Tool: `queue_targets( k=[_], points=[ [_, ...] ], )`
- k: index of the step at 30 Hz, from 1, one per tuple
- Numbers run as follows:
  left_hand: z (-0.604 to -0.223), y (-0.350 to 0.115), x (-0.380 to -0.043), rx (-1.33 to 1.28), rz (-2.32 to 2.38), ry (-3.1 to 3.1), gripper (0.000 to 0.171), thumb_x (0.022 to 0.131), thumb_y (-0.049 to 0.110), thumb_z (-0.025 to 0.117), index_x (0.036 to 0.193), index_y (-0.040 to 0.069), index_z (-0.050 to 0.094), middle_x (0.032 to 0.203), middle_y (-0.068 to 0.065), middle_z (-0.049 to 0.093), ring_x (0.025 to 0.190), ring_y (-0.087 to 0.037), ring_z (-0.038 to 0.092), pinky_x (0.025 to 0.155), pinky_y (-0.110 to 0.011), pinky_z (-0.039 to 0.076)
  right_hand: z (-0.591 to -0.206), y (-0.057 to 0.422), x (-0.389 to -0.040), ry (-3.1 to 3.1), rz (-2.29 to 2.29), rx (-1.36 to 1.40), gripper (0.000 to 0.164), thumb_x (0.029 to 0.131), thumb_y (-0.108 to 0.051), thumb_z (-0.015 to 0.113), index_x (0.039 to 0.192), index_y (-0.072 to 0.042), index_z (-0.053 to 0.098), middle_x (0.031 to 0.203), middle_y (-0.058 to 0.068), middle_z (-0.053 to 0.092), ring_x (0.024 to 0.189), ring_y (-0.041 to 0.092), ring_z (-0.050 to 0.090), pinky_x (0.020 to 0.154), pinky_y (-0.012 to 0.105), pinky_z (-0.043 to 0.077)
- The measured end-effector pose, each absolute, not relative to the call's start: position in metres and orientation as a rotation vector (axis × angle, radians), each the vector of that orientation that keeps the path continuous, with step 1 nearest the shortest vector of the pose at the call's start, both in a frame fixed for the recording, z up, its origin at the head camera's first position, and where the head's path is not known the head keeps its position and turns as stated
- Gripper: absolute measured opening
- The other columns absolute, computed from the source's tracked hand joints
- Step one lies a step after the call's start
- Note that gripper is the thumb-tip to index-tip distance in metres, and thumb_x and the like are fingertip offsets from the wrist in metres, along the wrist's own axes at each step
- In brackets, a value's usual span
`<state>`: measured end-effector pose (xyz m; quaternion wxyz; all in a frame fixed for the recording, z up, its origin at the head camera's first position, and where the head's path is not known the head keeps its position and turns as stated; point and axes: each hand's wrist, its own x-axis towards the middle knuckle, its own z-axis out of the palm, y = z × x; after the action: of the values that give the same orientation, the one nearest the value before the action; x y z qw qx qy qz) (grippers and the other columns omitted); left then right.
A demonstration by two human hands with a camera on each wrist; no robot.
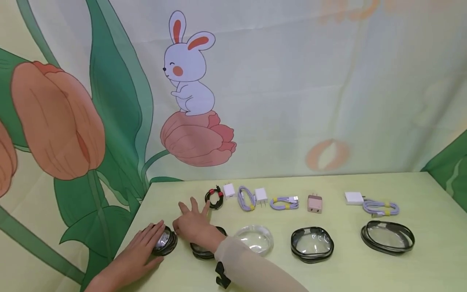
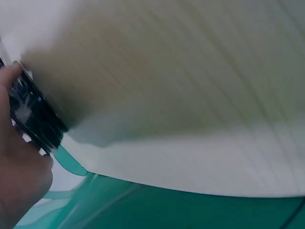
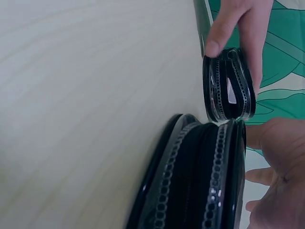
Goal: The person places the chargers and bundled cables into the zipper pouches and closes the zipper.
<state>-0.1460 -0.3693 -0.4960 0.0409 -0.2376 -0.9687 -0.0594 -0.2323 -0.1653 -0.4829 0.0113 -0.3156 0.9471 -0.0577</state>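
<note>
At the table's left, my left hand (image 1: 140,247) grips a small round clear case with black zipped trim (image 1: 168,242), fingers over the far side and thumb on the near side. The right wrist view shows this held case (image 3: 229,86) with a pale gap or patch by its zipper. My right hand (image 1: 197,225) is at the case's right edge, thumb and index finger close together, the other fingers fanned up. Its fingertips are partly hidden in the right wrist view, so a pinch cannot be confirmed. Beneath the right wrist lies a second black-trimmed case (image 1: 204,252).
A white-trimmed case (image 1: 270,241) and two black-trimmed cases (image 1: 312,245), (image 1: 388,239) continue the row. Behind are a black coiled cable (image 1: 220,199), purple coiled cables (image 1: 247,198), white chargers (image 1: 229,190) and a pink charger (image 1: 315,203). A printed curtain (image 1: 277,101) hangs behind the table.
</note>
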Motion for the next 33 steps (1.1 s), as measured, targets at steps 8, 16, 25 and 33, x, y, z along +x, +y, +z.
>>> queue_targets(
  k=[8,16,25,33],
  points=[
    [-0.496,-0.358,-0.146,-0.637,-0.063,-2.978,0.072,0.097,0.029,0.069,0.153,-0.003,0.037,0.158,-0.022,0.038,0.142,-0.046,0.038,0.111,-0.061,0.035,-0.477,-0.155,-0.227,2.89,-0.157,-1.032,0.015,0.099,-0.041,0.064,0.108,-0.047,0.075,0.165,-0.007,0.029,0.153,0.038,0.017,0.11,0.075,0.023],
    [-0.496,-0.342,-0.141,-0.496,0.018,-2.978,0.072,0.097,0.028,0.07,0.152,-0.005,0.038,0.155,-0.025,0.04,0.141,-0.046,0.041,0.109,-0.061,0.037,-0.479,-0.15,-0.215,2.816,-0.157,-1.154,0.009,0.096,-0.04,0.069,0.1,-0.043,0.077,0.163,-0.009,0.032,0.152,0.038,0.021,0.109,0.075,0.026],
    [-0.492,-0.338,-0.142,-0.444,-0.054,-3.023,0.079,0.095,0.032,0.072,0.154,-0.005,0.034,0.157,-0.027,0.037,0.142,-0.047,0.037,0.109,-0.063,0.035,-0.475,-0.149,-0.205,2.867,-0.188,-1.025,0.01,0.098,-0.041,0.067,0.094,-0.043,0.075,0.161,-0.006,0.038,0.15,0.037,0.023,0.109,0.074,0.027],
    [-0.497,-0.361,-0.148,-0.754,-0.121,-2.938,0.081,0.09,0.021,0.076,0.157,0.005,0.033,0.162,-0.016,0.032,0.149,-0.041,0.028,0.112,-0.062,0.033,-0.477,-0.149,-0.199,2.92,-0.172,-0.994,0.014,0.098,-0.04,0.065,0.1,-0.046,0.077,0.153,-0.006,0.046,0.146,0.035,0.03,0.107,0.074,0.028]
  ],
)
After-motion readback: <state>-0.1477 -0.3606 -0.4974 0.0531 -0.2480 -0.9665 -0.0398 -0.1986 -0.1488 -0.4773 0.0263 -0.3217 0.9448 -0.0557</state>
